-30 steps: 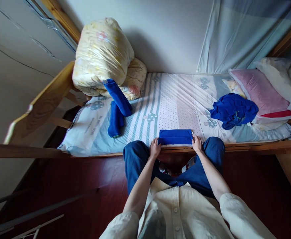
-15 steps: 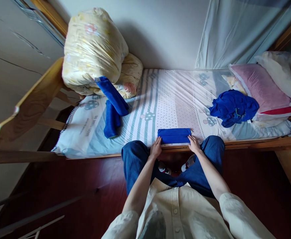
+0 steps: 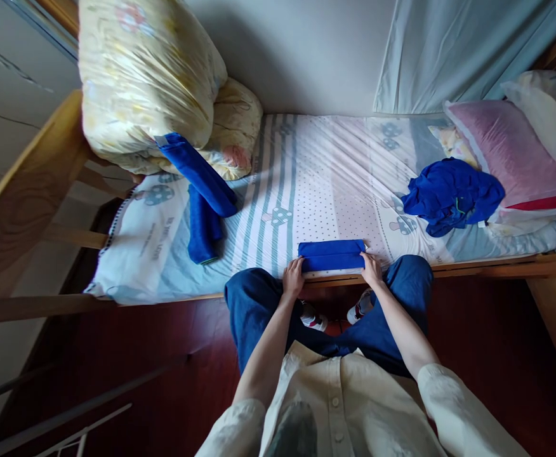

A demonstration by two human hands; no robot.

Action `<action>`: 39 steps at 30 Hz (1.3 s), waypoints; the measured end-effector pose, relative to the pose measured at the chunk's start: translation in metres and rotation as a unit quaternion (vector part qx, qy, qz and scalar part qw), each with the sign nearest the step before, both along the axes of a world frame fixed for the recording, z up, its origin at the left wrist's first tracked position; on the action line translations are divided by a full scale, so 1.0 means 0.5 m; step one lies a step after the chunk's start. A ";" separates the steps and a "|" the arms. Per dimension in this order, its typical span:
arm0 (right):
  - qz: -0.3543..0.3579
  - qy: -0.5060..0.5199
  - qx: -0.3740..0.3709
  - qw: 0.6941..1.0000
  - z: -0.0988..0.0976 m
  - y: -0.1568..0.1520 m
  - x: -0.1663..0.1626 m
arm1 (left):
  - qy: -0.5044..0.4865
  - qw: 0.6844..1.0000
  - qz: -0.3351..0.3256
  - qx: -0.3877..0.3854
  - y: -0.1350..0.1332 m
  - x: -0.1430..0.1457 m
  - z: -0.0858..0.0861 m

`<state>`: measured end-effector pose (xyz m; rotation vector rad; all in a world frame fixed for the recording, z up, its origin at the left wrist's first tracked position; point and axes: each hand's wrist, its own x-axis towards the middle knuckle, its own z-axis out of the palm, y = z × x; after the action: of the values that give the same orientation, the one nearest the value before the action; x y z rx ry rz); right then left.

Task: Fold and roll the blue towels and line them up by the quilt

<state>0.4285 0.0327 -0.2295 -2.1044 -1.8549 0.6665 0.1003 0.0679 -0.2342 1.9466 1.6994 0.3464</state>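
Note:
A folded blue cloth (image 3: pixel 331 256) lies as a flat, narrow strip on the near edge of the bed, with a crease running along its length. At its near left corner is my left hand (image 3: pixel 292 277), fingers curled on the cloth's edge. My right hand (image 3: pixel 371 269) pinches the near right corner, thumb and fingers closed on it. A crumpled heap of blue fabric (image 3: pixel 453 195) rests on the bed to the right. Over to the left lie two long folded blue cloths, the upper cloth (image 3: pixel 200 176) lying partly across the lower cloth (image 3: pixel 202 228).
A thick yellow quilt bundle (image 3: pixel 149 82) is piled at the bed's left end, beside a wooden end board (image 3: pixel 35 184). A pink pillow (image 3: pixel 525 149) sits at the right end. The wooden bed rail (image 3: pixel 492 266) runs just in front of my knees.
The view has shifted, making the bed's left end look nearer. My left fingers are more curled at the cloth's corner, and my right fingers close more tightly. The cloth stays at the bed's edge.

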 end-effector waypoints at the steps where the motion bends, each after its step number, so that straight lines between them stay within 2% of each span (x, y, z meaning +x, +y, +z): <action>1: -0.003 -0.001 -0.001 1.000 0.001 0.000 0.000 | -0.003 1.000 0.002 0.000 0.001 0.000 0.002; 11: -0.048 0.023 0.041 0.998 0.029 0.002 0.001 | -0.079 0.995 0.048 0.042 0.005 -0.002 0.015; 16: -0.083 0.040 0.057 0.994 0.030 0.004 0.002 | -0.110 0.989 0.101 0.023 -0.001 0.002 0.032; 21: -0.116 0.071 0.087 0.987 0.013 0.010 0.010 | -0.146 0.973 0.178 -0.011 0.002 0.005 0.040; 29: -0.164 0.111 0.050 0.979 -0.020 0.019 0.014 | -0.169 0.952 0.252 -0.047 0.011 0.009 0.025; 39: -0.212 0.070 -0.013 0.975 -0.042 0.023 0.006 | -0.092 0.957 0.261 -0.090 0.027 0.006 -0.005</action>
<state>0.4314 0.0442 -0.2503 -2.2976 -1.2693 0.7101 0.1035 0.0814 -0.2367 1.2721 2.0205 0.5226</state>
